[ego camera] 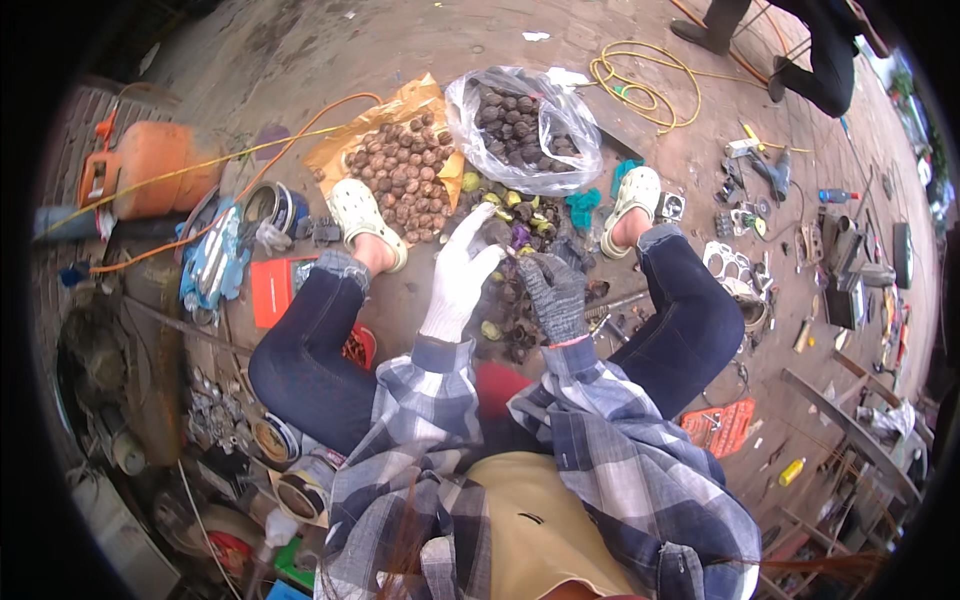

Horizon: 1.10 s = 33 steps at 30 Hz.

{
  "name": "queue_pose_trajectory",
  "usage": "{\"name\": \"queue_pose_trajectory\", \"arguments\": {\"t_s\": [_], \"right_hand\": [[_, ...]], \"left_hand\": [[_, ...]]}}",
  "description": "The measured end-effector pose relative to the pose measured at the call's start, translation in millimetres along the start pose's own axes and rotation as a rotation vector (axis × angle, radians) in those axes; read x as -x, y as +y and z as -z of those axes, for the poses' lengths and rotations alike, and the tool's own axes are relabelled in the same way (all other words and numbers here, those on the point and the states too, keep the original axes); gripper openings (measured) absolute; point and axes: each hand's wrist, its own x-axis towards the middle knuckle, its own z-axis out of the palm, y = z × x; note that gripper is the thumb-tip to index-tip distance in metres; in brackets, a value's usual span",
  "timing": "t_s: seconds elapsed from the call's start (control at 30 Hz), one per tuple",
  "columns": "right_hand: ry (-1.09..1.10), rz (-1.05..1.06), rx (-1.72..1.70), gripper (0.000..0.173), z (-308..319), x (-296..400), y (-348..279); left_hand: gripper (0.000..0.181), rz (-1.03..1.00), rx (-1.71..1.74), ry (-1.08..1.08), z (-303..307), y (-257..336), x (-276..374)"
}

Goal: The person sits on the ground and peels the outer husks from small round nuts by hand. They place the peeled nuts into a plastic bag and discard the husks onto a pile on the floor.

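My left hand, in a white knit glove, reaches over a heap of dark and green husks, its thumb and fingers apart around a dark round thing. My right hand, in a grey knit glove, is just to the right with curled fingers; its fingertips come near the left thumb, and whether it grips something cannot be told. Beyond the hands, brown walnuts lie spread on orange-brown paper. Beside them stands a clear plastic bag of darker walnuts. More husks lie below the hands.
An orange gas cylinder and hoses are at the left. A coiled yellow hose lies ahead. Another person's legs are at the upper right. A drill, metal engine parts and a red tool case lie to the right.
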Motion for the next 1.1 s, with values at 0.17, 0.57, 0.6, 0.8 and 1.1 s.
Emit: {"name": "queue_pose_trajectory", "arguments": {"t_s": [0.17, 0.57, 0.6, 0.8, 1.1], "right_hand": [[-0.139, 0.041, 0.032, 0.021, 15, 10, -10], [-0.071, 0.089, 0.093, 0.015, 14, 32, -10], [-0.075, 0.058, 0.067, 0.016, 13, 34, -14], [-0.042, 0.081, 0.143, 0.018, 5, 41, -11], [-0.158, 0.059, 0.066, 0.017, 3, 35, 0]], "left_hand": [[0.055, -0.123, -0.477, 0.086, 14, 0, 23], [0.04, -0.143, -0.303, 0.193, 3, 3, 47], [0.039, -0.127, -0.329, 0.197, 5, 2, 49], [0.037, -0.041, -0.359, 0.267, 5, -16, 46], [0.028, 0.112, 0.116, 0.044, 23, -13, 52]]}}
